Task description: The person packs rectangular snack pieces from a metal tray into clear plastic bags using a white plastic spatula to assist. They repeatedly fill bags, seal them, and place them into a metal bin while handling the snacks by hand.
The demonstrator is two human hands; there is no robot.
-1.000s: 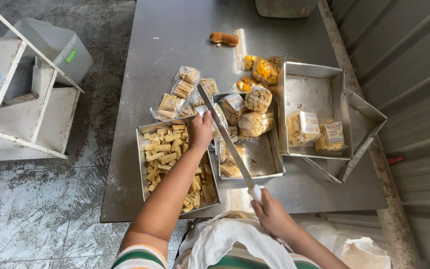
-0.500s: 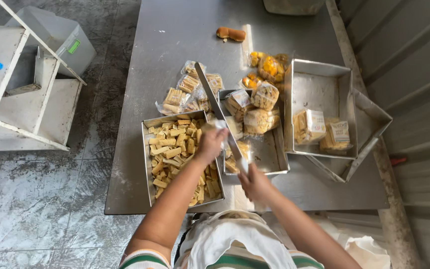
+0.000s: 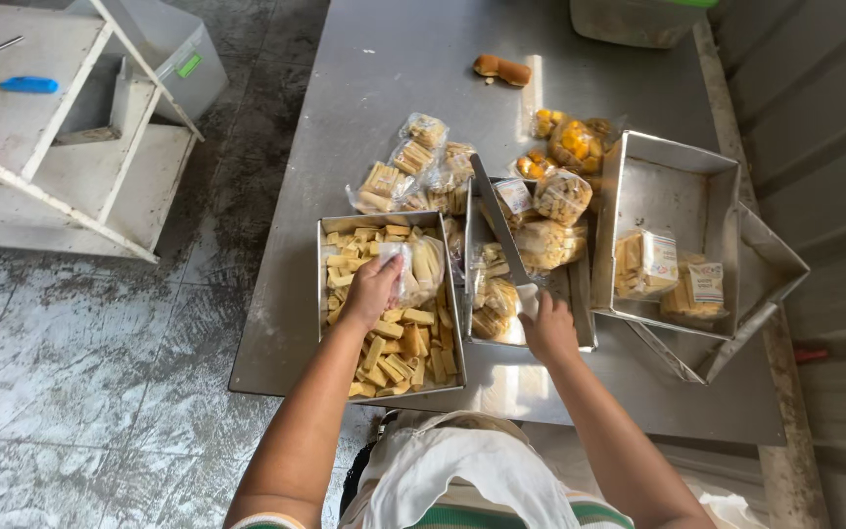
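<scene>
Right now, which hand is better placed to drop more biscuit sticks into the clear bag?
Probably the left hand: it rests on the clear bag over the tray of biscuit sticks. The right hand is busy at the long metal bar over the next tray.

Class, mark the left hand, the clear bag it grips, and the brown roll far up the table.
left hand (image 3: 372,291), head view, knuckles.
clear bag (image 3: 421,263), head view, middle.
brown roll (image 3: 500,70), head view, top crust.

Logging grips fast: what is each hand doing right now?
Left hand: closed on a clear plastic bag over the tray of biscuit sticks.
Right hand: gripping a long metal blade.
</scene>
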